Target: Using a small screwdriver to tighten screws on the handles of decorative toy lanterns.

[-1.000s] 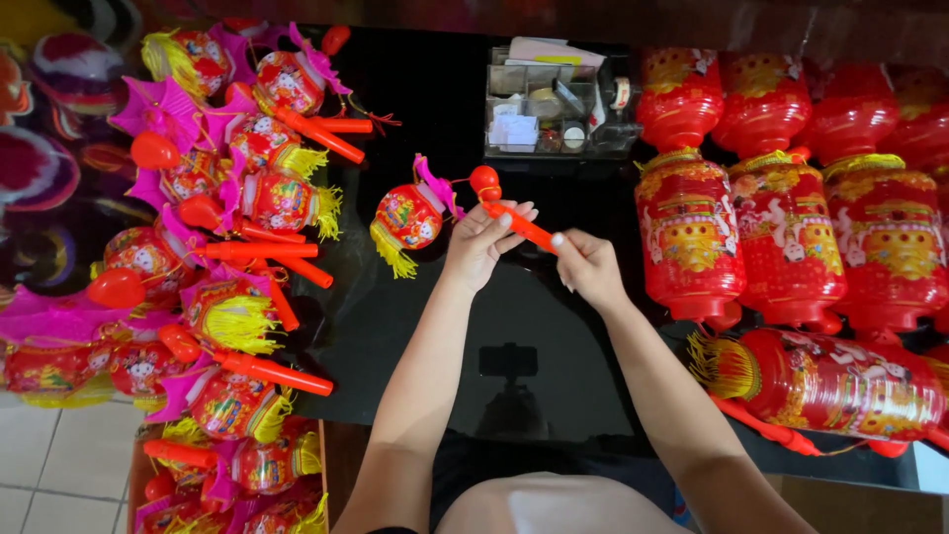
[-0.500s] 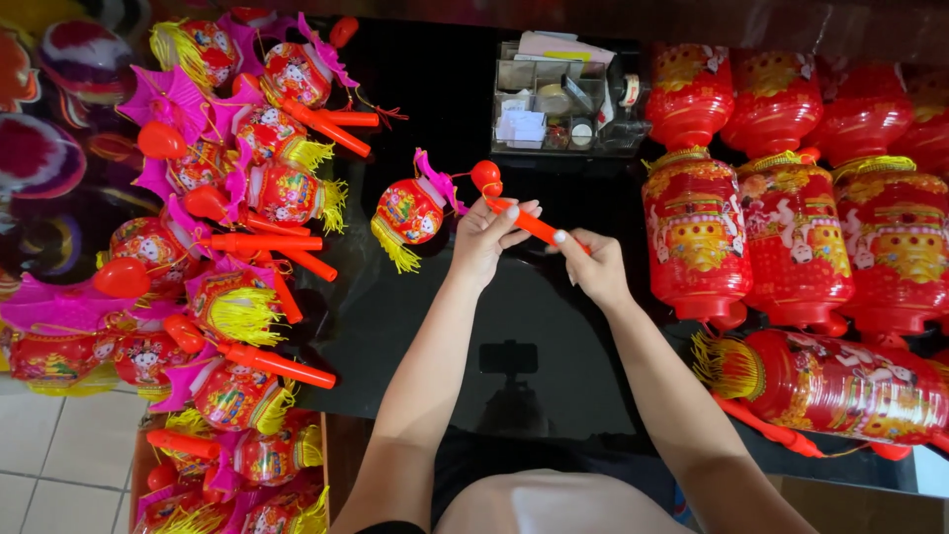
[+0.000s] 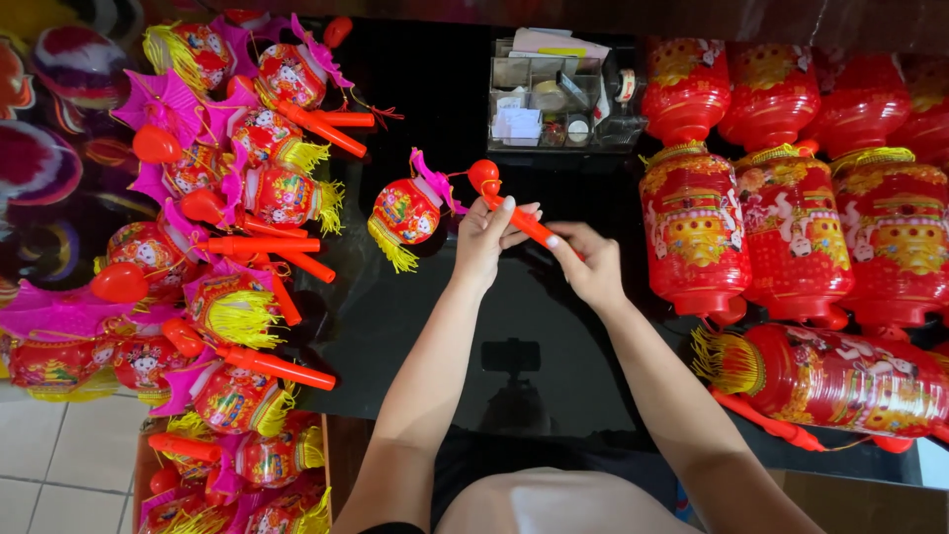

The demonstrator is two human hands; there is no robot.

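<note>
- Red-orange plastic stick (image 3: pixel 529 225) is between my two hands, held over the black glossy surface (image 3: pixel 395 326), tilted from upper left to lower right.
- My left hand (image 3: pixel 491 239) is closed around the upper part of the stick, fingers wrapped on it, just below the round red knob (image 3: pixel 483 175) at its end.
- My right hand (image 3: pixel 590 265) is closed on the lower end of the same stick, and the two hands are almost touching.
- From the knob a thin string goes to a small red lantern (image 3: pixel 407 210) with pink fins and a yellow fringe; I cannot tell if it hangs free or lies on the surface.
- On the left I see a pile of similar small lanterns (image 3: pixel 222 247) with pink fins, yellow tassels and orange sticks.
- On the right are big red cylinder lanterns (image 3: pixel 791 227) in rows, and one more lies on its side (image 3: pixel 840 381) near my right arm.
- Behind the hands stands a clear organiser box (image 3: pixel 559 94) with small things inside.
</note>
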